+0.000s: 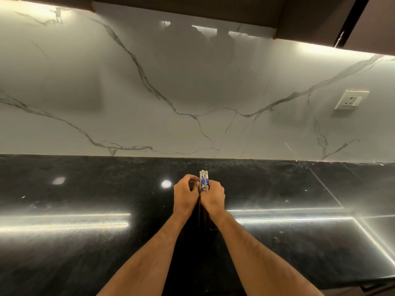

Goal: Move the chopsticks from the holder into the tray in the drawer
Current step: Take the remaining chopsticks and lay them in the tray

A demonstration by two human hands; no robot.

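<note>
A bundle of chopsticks (pixel 204 180) with white tops bearing a blue pattern stands upright between my two hands over the black countertop (pixel 85 189). My left hand (pixel 186 194) is curled against the bundle's left side. My right hand (pixel 212 196) wraps around its right side. Dark chopstick shafts run down between my wrists. The holder is hidden behind my hands, if it is there. No drawer or tray is in view.
A white marble backsplash (pixel 192 92) rises behind the counter. A wall socket (pixel 351 99) sits at the right. Dark upper cabinets (pixel 320 16) hang overhead. Bright light strips reflect on the glossy counter on both sides of my arms.
</note>
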